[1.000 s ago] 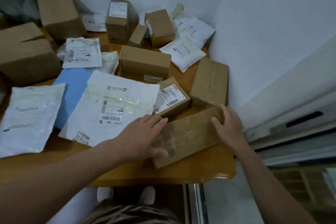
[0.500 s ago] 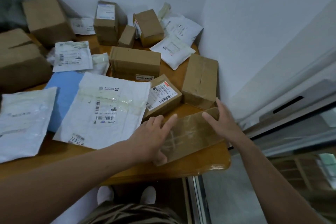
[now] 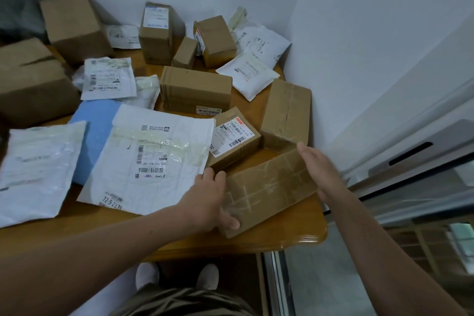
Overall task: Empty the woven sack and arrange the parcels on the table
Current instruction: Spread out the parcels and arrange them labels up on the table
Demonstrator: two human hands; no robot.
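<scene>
Sliding back, my left grip (image 3: 207, 202) is clamping the near end of the taped box (image 3: 269, 190); my right grip (image 3: 318, 169), fingers straight, is pressing its far end at the counter (image 3: 295, 236) corner

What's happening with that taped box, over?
Left hand grips taped box at one end; right hand flat against the other. It sits on table, near the corner. Labelled box close behind.
</scene>
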